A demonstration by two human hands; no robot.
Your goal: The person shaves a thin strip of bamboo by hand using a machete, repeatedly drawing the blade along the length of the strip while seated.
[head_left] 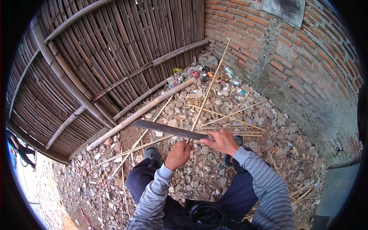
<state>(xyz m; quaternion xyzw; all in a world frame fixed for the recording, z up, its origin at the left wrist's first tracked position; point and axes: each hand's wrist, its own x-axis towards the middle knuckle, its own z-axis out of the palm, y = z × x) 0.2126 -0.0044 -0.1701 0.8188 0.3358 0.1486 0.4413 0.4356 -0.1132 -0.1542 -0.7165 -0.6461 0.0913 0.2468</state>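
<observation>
Two hands met at one thin bamboo strip (209, 90), a long pale sliver that ran from the person's lap up toward the brick wall (306, 65). The left hand (178, 154) was wrapped closed round its lower end, just under the blade. The right hand (221, 141) was clenched on the handle of a machete (168, 129), whose dark blade lay crosswise, pointing to the person's left and touching the strip near the left fist.

I judged the strip light and springy, stiff along its length but quick to split, with edges likely to cut a palm; it looked best held low and firmly, fingers kept clear of the blade's path. The machete looked heavy toward the tip, so a full fist on the handle suited it.

The person sat with knees apart, in dark trousers and a striped grey top. Around the shoes lay rubble, more split bamboo slivers (234, 122) and a thick bamboo pole (142, 112). A woven bamboo fence (107, 57) stood to the left, with bottles and litter (214, 76) heaped in the corner.
</observation>
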